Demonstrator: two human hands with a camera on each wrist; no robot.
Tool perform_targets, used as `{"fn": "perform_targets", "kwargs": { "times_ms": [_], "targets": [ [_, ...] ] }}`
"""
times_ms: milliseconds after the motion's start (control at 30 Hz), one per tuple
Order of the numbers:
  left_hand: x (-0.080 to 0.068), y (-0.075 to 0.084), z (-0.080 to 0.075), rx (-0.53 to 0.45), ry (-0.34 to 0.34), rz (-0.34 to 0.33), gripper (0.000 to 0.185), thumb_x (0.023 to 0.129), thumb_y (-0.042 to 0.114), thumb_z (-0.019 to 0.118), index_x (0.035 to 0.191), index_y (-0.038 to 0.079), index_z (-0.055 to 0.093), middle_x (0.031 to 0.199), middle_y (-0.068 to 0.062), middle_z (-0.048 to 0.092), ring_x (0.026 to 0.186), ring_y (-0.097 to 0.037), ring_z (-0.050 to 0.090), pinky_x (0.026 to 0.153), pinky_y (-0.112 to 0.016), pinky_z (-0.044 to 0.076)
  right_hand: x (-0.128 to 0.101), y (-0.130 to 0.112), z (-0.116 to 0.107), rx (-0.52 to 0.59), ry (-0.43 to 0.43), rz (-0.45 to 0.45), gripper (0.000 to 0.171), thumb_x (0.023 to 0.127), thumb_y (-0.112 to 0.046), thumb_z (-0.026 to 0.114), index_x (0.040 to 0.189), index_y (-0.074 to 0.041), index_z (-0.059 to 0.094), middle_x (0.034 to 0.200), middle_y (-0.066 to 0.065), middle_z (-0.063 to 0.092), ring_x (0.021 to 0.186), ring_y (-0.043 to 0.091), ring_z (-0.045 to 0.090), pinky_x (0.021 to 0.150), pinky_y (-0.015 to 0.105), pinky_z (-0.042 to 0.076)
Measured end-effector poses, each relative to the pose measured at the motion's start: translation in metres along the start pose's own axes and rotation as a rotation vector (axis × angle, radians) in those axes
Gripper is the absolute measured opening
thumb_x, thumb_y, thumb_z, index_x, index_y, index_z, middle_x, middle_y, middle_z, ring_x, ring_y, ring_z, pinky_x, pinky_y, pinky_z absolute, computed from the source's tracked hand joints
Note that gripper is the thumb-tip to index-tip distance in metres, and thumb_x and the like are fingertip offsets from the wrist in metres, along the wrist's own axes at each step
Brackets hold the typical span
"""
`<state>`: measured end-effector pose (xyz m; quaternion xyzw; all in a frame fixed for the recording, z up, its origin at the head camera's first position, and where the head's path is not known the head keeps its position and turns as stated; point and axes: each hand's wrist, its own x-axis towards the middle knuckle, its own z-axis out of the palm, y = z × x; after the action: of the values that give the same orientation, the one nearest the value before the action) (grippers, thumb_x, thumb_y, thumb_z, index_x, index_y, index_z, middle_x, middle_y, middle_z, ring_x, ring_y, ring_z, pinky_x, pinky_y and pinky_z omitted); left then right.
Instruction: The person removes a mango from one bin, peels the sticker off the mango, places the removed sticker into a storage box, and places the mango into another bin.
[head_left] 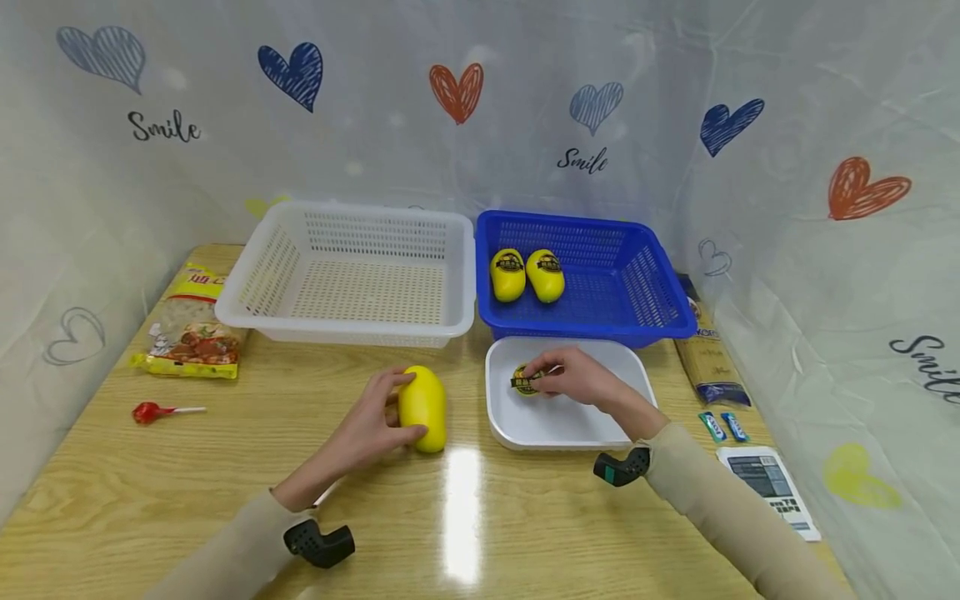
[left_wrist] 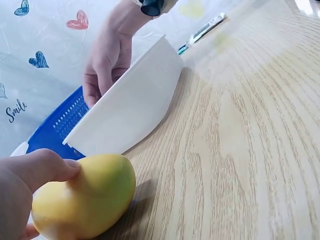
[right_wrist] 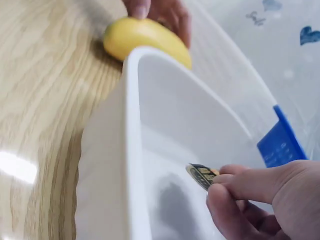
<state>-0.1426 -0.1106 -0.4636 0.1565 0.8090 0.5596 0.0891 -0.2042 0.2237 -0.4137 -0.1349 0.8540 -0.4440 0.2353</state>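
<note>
On a wooden table, near its front edge, the left hand point(head_left: 372, 425) grips a bare yellow mango point(head_left: 423, 407). The right hand point(head_left: 577, 377) pinches a round label sticker point(head_left: 526, 380) inside the white tray point(head_left: 558, 427). Labelling seems underway; next, the sticker needs lifting across and pressing onto the mango's skin.

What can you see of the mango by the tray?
The mango is plain yellow, smooth and oval, with no label showing, unlike the two in the blue basket. It lies on the wooden table, just left of the white tray and apart from it. The left hand grips it, thumb over the top.
</note>
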Motion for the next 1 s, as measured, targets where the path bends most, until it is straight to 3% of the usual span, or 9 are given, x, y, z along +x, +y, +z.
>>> {"fn": "perform_targets", "kwargs": {
  "times_ms": [167, 333, 667, 1000],
  "targets": [
    [0.000, 0.001, -0.001, -0.018, -0.011, 0.003, 0.077, 0.080, 0.004, 0.080, 0.142, -0.002, 0.035, 0.147, -0.024, 0.024, 0.127, -0.048, 0.043, 0.091, -0.041, 0.053, 0.007, 0.013, -0.003, -0.058, -0.056, -0.011, 0.018, 0.091, -0.007, 0.067, 0.107, -0.001, 0.072, 0.104, 0.010, 0.070, 0.085, 0.016, 0.063, 0.076, 0.031, 0.055],
    [0.001, 0.001, -0.001, -0.026, -0.015, 0.004, 0.077, 0.080, 0.004, 0.079, 0.143, -0.002, 0.034, 0.148, -0.023, 0.024, 0.127, -0.048, 0.044, 0.092, -0.043, 0.053, 0.013, 0.018, 0.000, -0.098, -0.047, -0.038, 0.018, 0.090, -0.009, 0.069, 0.106, -0.003, 0.072, 0.099, 0.007, 0.071, 0.084, 0.013, 0.059, 0.075, 0.029, 0.049],
    [0.001, 0.000, -0.001, -0.039, -0.026, 0.013, 0.077, 0.080, 0.002, 0.079, 0.142, -0.003, 0.035, 0.149, -0.022, 0.023, 0.128, -0.048, 0.043, 0.092, -0.042, 0.053, 0.018, 0.020, 0.004, -0.004, -0.069, 0.001, 0.022, 0.091, -0.008, 0.068, 0.111, 0.001, 0.069, 0.105, 0.010, 0.070, 0.087, 0.015, 0.064, 0.077, 0.029, 0.055],
    [0.002, 0.001, -0.003, 0.008, -0.039, 0.006, 0.075, 0.081, 0.004, 0.079, 0.142, -0.003, 0.035, 0.150, -0.023, 0.022, 0.128, -0.049, 0.042, 0.093, -0.044, 0.052, 0.033, 0.019, 0.010, -0.047, -0.056, 0.029, 0.018, 0.088, -0.010, 0.072, 0.104, -0.002, 0.072, 0.092, 0.004, 0.069, 0.076, 0.012, 0.059, 0.069, 0.027, 0.053]
  ]
}}
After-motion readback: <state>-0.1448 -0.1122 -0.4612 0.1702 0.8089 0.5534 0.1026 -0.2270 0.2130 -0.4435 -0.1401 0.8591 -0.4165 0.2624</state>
